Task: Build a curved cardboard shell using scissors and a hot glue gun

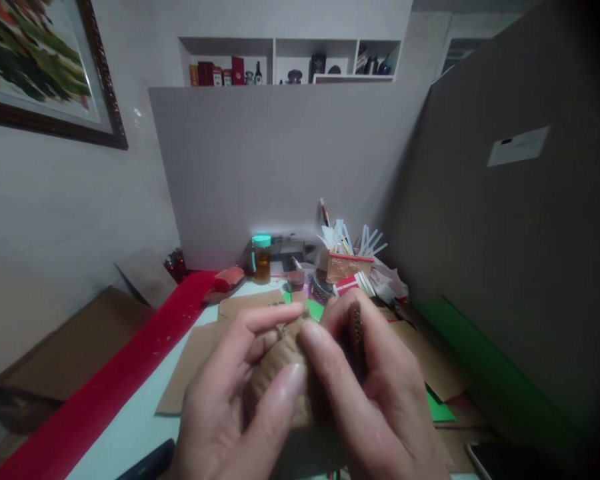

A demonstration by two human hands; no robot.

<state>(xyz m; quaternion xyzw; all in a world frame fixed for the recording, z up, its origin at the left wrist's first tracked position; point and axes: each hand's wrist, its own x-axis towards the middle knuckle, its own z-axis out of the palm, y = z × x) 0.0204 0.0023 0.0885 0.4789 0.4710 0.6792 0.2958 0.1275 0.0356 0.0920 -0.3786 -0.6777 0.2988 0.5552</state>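
A crumpled, ridged piece of brown cardboard (281, 368) is held up between both hands, low in the middle of the head view. My left hand (235, 393) wraps round its left side, with the thumb on its front. My right hand (375, 387) pinches its upper right edge, the thumb close to my left fingertips. Another corrugated cardboard edge (357, 327) sticks up between the fingers of my right hand. The lower part of the held piece is partly hidden by the hands.
A red strip (125, 373) runs along the table's left side. Flat cardboard (180, 373) lies beside it. Behind stand a jar with a turquoise lid (262, 260) and a box of strips (350, 267). A black object (147, 461) lies front left, a phone-like object (500, 461) front right.
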